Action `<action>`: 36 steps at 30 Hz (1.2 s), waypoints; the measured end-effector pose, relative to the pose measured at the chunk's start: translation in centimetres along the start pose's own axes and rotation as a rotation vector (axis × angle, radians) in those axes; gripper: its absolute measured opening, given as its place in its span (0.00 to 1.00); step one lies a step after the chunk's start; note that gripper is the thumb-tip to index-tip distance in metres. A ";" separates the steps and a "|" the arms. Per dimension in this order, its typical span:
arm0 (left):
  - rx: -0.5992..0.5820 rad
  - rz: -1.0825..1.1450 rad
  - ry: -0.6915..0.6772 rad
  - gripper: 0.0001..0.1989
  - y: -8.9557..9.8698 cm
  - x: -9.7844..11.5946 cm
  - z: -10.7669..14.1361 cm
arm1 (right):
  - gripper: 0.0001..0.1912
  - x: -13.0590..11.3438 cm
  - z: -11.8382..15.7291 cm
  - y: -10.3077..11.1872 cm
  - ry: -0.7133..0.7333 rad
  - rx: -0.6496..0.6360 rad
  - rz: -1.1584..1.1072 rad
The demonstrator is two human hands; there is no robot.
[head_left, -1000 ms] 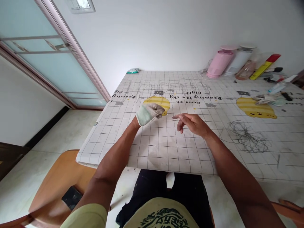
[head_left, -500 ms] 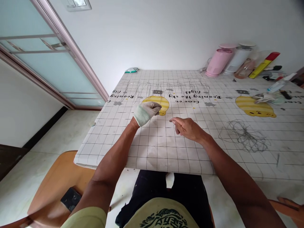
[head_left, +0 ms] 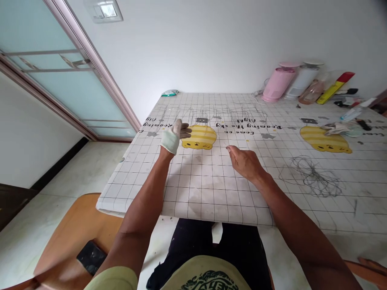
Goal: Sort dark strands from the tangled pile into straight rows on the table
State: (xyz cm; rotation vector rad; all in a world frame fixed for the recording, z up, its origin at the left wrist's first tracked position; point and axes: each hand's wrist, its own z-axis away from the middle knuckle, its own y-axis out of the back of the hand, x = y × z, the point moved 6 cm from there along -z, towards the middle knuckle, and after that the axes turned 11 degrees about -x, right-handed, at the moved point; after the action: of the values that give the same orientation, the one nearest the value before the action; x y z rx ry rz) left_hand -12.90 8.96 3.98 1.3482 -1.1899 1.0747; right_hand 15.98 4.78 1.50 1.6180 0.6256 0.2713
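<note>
My left hand (head_left: 175,135), in a pale work glove, is over the left part of the table, its fingers stretched out and apart, holding nothing that shows. My bare right hand (head_left: 244,162) is to the right of it with thumb and forefinger pinched together. Whatever sits in that pinch is too fine to make out. Thin grey strands (head_left: 223,111), which look like wire, lie in a loose row along the back of the table. A loose tangle of thin grey wire (head_left: 317,175) rests on the cloth to the right of my right hand.
A grid-patterned cloth (head_left: 205,193) covers the table. At the back right stand a pink cylinder (head_left: 278,83), a white cylinder (head_left: 303,80), a bottle (head_left: 313,92) and a yellow-red box (head_left: 335,88). A crumpled glove (head_left: 341,128) lies nearby. An orange chair (head_left: 66,237) is at left.
My left hand has opened from a closed grip and moved left. My right hand has shifted slightly right, its fingers drawn into a pinch. The view has tilted up a little.
</note>
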 end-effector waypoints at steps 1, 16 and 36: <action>0.036 0.021 0.025 0.33 0.3 -0.4 -0.2 | 0.22 0.2 0.0 -0.1 -0.035 0.000 0.084; -0.322 0.140 0.289 0.14 -4.8 -1.7 1.6 | 0.25 -0.8 -0.1 -3.1 0.002 -0.110 0.312; -0.382 -0.046 0.280 0.09 -6.7 -5.1 -0.1 | 0.18 -0.7 -1.0 -1.4 -0.067 -0.207 -0.648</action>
State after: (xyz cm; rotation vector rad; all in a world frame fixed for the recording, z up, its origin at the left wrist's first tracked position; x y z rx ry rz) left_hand -6.87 9.69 -1.82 0.8945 -1.0825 0.9124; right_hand 14.52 5.30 0.46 1.1490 0.9955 -0.1913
